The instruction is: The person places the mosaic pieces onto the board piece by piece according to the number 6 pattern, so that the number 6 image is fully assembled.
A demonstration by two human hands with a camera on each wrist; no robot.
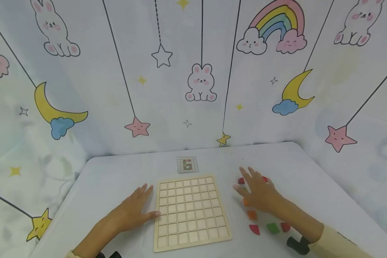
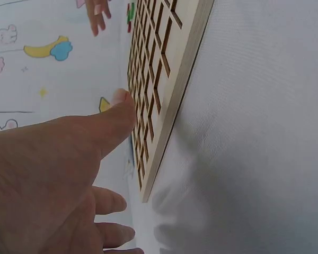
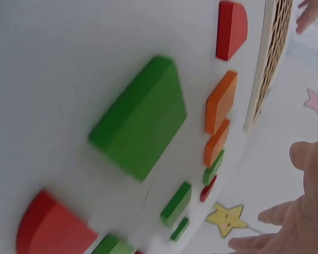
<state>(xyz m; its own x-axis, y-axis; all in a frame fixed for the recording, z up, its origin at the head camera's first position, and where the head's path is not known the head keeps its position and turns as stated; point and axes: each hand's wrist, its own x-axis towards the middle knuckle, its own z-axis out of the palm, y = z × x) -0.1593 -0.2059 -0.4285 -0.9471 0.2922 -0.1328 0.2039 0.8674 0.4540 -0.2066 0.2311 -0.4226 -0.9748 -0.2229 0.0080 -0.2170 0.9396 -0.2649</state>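
Observation:
A pale wooden grid board (image 1: 188,206) with rows of square recesses lies flat on the table. My left hand (image 1: 130,213) is at its left side, fingers extended and thumb tip right at the board's edge. Over on the right, my right hand (image 1: 259,191) hovers with spread fingers above a group of small coloured pieces, hiding some of them. Among these are an orange square (image 1: 252,215), a red rounded-corner piece (image 1: 254,229) and a green piece (image 1: 272,228). In the right wrist view, a green block (image 3: 143,119) appears large, away from the fingers (image 3: 275,212).
Behind the board lies a small gridded card (image 1: 187,165) with a coloured pattern. White cloth covers the table (image 1: 122,175). A backdrop printed with bunnies, moons and stars (image 1: 137,127) rises at the back and sides. Black wrist gear (image 1: 298,245) shows by the right sleeve.

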